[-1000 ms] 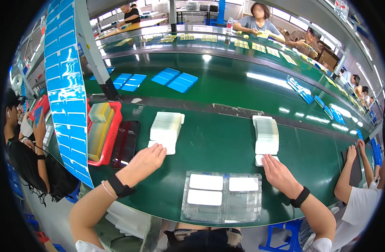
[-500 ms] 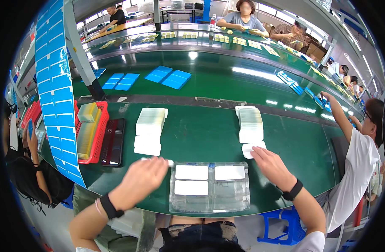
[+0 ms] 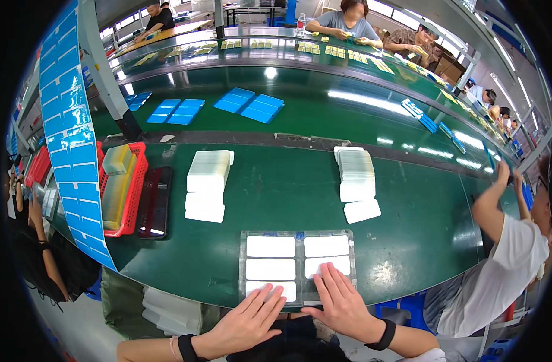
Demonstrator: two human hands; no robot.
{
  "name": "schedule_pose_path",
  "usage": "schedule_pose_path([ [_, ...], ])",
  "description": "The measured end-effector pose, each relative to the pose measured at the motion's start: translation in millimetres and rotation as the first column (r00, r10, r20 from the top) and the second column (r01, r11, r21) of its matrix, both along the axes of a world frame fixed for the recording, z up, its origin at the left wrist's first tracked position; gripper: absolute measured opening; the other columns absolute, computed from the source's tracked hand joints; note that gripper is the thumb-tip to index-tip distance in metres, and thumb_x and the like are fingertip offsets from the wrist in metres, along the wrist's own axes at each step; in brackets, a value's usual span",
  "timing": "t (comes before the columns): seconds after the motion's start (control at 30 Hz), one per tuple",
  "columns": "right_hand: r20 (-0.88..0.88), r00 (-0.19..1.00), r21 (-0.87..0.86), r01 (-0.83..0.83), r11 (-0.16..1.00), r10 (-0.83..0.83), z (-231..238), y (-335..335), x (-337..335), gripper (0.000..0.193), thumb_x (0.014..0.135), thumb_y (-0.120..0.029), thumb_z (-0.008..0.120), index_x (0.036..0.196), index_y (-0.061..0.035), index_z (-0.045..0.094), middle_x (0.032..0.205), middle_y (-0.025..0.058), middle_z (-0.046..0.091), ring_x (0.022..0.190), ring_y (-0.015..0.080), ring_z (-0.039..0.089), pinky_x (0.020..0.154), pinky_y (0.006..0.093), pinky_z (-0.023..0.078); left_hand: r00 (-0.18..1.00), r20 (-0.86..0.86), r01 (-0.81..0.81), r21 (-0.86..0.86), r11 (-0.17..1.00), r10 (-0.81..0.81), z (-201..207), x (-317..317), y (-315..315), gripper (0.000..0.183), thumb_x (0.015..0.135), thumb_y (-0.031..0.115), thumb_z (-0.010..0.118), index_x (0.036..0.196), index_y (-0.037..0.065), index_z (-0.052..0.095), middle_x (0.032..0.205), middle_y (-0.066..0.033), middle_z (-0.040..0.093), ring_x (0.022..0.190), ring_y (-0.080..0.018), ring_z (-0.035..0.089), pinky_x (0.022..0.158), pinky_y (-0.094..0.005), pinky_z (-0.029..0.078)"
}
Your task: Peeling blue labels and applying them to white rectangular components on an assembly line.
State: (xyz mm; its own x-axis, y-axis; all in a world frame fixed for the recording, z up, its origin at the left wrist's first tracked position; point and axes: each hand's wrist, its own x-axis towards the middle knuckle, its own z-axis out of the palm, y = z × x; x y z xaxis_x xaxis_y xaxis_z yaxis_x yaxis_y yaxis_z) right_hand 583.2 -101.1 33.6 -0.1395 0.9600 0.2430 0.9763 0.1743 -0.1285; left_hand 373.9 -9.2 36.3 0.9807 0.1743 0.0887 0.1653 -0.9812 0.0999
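A clear plastic tray [image 3: 300, 253] with two columns of pockets lies before me at the table's front edge. Three white cards show in its left column and two in its right. Flat, outstretched fingers of my left hand [image 3: 249, 321] rest on the nearest left card [image 3: 286, 291]. My right hand [image 3: 343, 304] is also open, its fingertips over the second right card [image 3: 313, 265]; the pocket beneath that hand is mostly hidden. Beyond the tray, a fanned stack of white cards [image 3: 208, 175] lies at left and another fanned stack [image 3: 356, 175] at right.
Left of the stacks are a dark phone-like slab [image 3: 154, 202] and a red basket [image 3: 137, 205] holding yellowish card stacks. A hanging blue sheet [image 3: 74, 145] stands at far left. Blue packets [image 3: 262, 108] lie on the green belt behind. A co-worker in white [image 3: 493, 259] sits at right.
Both hands have come back from the card stacks onto the tray. Two more cards now show in it, one in each column. The blue packets have shifted right along the belt.
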Motion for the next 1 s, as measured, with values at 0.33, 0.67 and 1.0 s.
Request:
schedule_pose_path([
  [0.33,0.353,0.933,0.010,0.071,0.997,-0.070,21,45,118,0.041,0.080,-0.006,0.055,0.119,0.0065,0.048,0.124,0.0201,0.050,0.119,0.0308,0.048,0.097,0.0377,0.041,0.949,0.029,-0.311,0.266,0.912,0.315,0,-42,134,0.047,0.082,0.017,0.058,0.122,-0.005,0.046,0.128,-0.0173,0.048,0.122,-0.0281,0.043,0.103,-0.0403,0.033],
  [0.67,0.392,0.916,-0.013,-0.082,0.997,0.080,-6,58,138,0.034,0.075,-0.001,0.053,0.107,0.0099,0.054,0.108,0.0212,0.058,0.106,0.0301,0.057,0.093,0.0359,0.046,0.935,-0.022,-0.338,0.250,0.907,0.355,-14,-42,148,0.049,0.081,0.015,0.060,0.124,-0.003,0.045,0.131,-0.0169,0.046,0.122,-0.0280,0.044,0.101,-0.0394,0.036],
  [1.0,0.221,0.957,-0.012,-0.189,0.982,0.187,27,-30,28,0.031,0.077,-0.007,0.058,0.104,0.0083,0.060,0.107,0.0196,0.061,0.100,0.0297,0.061,0.089,0.0370,0.049,0.994,-0.080,0.071,0.010,0.997,-0.070,17,3,75,0.062,0.086,0.038,0.055,0.130,-0.003,0.041,0.135,-0.0127,0.043,0.127,-0.0237,0.039,0.105,-0.0404,0.031],
])
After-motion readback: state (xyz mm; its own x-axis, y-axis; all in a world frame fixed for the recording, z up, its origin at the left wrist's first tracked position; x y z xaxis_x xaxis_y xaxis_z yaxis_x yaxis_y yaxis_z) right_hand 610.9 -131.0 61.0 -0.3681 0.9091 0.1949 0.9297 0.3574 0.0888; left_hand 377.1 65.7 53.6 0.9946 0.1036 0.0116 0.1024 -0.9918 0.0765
